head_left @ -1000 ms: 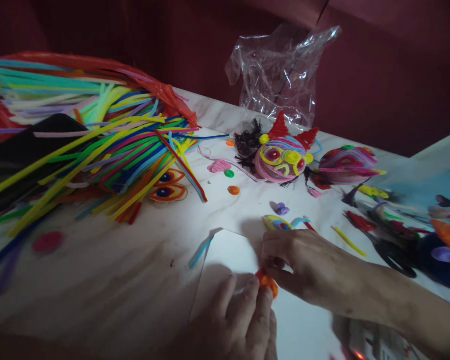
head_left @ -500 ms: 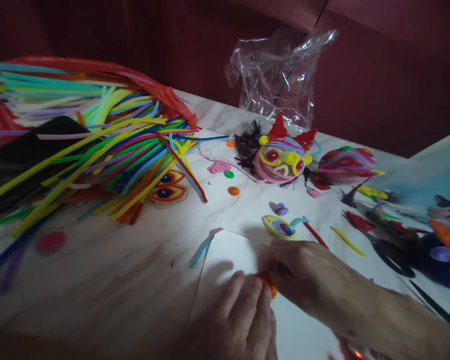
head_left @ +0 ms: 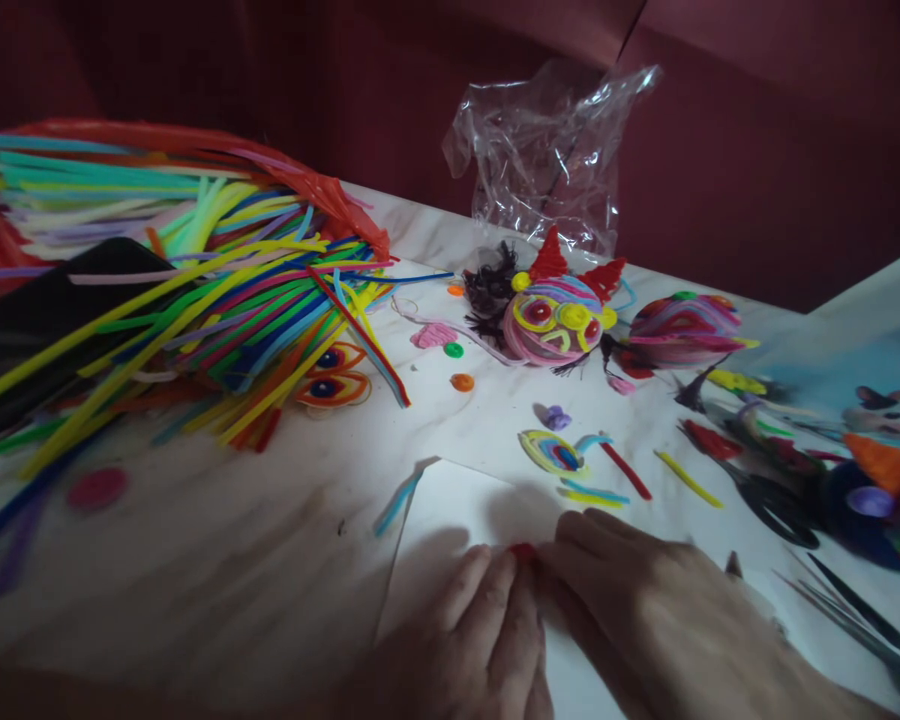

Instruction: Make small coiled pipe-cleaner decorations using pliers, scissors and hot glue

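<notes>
As pipe cleaners [head_left: 247, 280] spill from a red plastic bag [head_left: 345, 208] onto a marbled table [head_left: 270, 540], two bare hands meet over a small red piece [head_left: 523, 552] on white paper [head_left: 446, 500].

The red piece shows between the fingertips; the left hand [head_left: 487, 625] lies palm down, fingers side by side, and the right hand [head_left: 637, 590] bends in opposite, though whether either pinches the piece cannot be told. Red film edges the far side of the multicolored bundle. Behind a wrapped ball [head_left: 555, 325] with red horns, a crumpled clear plastic bag [head_left: 544, 160] stands, dark red wall [head_left: 735, 150] showing through.
</notes>
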`<state>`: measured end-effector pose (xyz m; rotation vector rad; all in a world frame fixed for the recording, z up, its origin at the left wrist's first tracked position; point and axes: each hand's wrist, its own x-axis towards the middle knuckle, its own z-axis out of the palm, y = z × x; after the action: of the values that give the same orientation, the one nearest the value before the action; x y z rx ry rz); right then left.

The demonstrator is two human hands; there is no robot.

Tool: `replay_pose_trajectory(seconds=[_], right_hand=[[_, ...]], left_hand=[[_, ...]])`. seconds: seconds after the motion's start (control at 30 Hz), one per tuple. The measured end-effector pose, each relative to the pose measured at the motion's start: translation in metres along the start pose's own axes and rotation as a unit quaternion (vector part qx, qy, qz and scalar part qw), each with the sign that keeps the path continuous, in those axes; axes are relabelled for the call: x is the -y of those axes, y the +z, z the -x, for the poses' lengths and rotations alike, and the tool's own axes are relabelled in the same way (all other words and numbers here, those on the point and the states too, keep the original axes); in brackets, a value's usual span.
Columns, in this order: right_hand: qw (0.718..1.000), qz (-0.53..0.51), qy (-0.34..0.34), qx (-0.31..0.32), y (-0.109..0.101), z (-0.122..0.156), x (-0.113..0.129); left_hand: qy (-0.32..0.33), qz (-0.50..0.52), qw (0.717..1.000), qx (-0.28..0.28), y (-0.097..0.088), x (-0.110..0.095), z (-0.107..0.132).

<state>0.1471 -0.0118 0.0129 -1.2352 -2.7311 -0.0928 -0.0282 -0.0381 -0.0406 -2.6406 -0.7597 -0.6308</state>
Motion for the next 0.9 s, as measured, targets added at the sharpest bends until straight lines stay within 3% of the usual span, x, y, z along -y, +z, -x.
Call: replay_pose_trajectory(seconds=[0.13,0.37,0.47,0.53,0.6,0.67,0.77,0.9], right_hand=[[0.992,0.088,-0.048,-0.072,0.001,0.007,0.012],[0.983,0.155,-0.077,-0.056,0.01,0.013,0.019],[0.98,0.166,-0.071,-0.084,0.012,0.012,0.022],[0.979,0.166,-0.058,-0.103,0.012,0.012,0.024],[0.98,0.164,-0.052,-0.099,0.011,0.012,0.026],[0.981,0.164,-0.051,-0.094,0.01,0.013,0.027],[0.981,0.159,-0.059,-0.091,0.009,0.015,0.028],[0.981,0.158,-0.058,-0.1,0.009,0.014,0.029]], left_hand=[[0.003,0.01,1.0,0.001,0.0,0.0,-0.001],[-0.037,0.053,0.998,0.009,0.003,-0.001,-0.002],[-0.069,0.096,0.992,0.041,-0.014,0.008,-0.011],[-0.057,0.131,0.986,0.081,-0.031,0.018,-0.018],[-0.161,0.109,0.972,0.132,-0.047,0.028,-0.025],[-0.123,0.107,0.972,0.168,-0.054,0.035,-0.028],[-0.109,0.129,0.961,0.218,-0.05,0.039,-0.027],[-0.151,0.161,0.955,0.198,-0.039,0.036,-0.026]])
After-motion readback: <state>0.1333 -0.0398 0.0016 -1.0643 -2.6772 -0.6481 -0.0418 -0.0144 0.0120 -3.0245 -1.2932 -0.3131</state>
